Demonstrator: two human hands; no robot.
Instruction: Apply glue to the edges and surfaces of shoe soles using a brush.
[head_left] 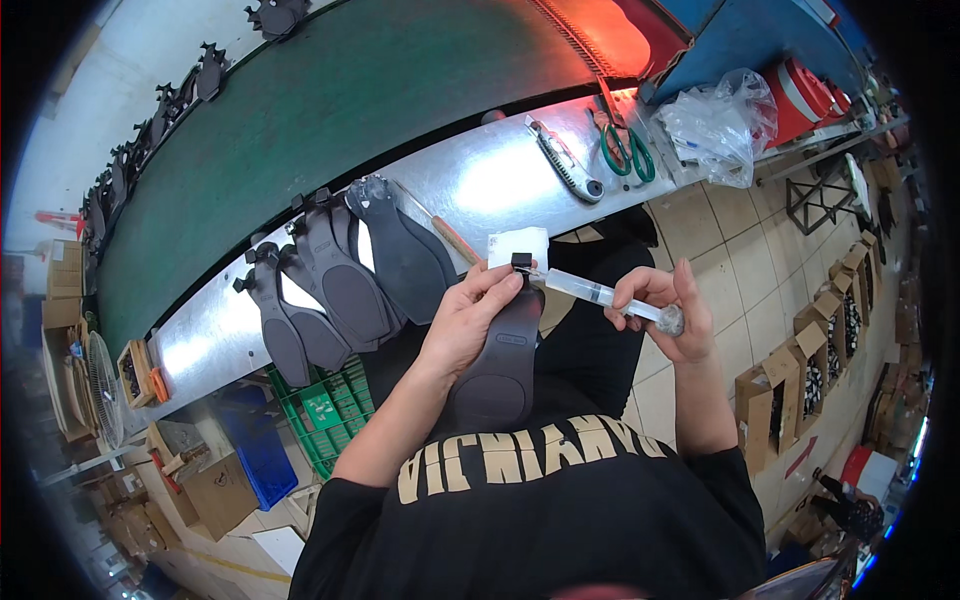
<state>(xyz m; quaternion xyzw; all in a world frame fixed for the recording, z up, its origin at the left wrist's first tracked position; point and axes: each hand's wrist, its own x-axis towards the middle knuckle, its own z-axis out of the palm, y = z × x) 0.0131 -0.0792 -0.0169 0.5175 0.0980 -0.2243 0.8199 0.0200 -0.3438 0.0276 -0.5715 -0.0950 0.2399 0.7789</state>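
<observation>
Between its thumb and fingers, my left hand (470,318) grips a dark grey shoe-sole-shaped piece (500,365). Its narrow end has a small black block (521,261) on it and points away from me. A clear plastic syringe (585,290) is in my right hand (668,315), with the tip against the piece beside that block. Behind the block is a white pad (520,243). Left of my left hand, several similar dark pieces (345,285) overlap along the metal bench edge. A thin tool with a wooden handle (456,241) lies near my fingers.
A green conveyor belt (300,130) runs behind the metal ledge (480,170). On the ledge lie a utility knife (565,162) and green-handled scissors (627,150). A plastic bag (715,120) sits farther right. Cardboard boxes (765,405) line the floor; a green crate (325,410) stands below the bench.
</observation>
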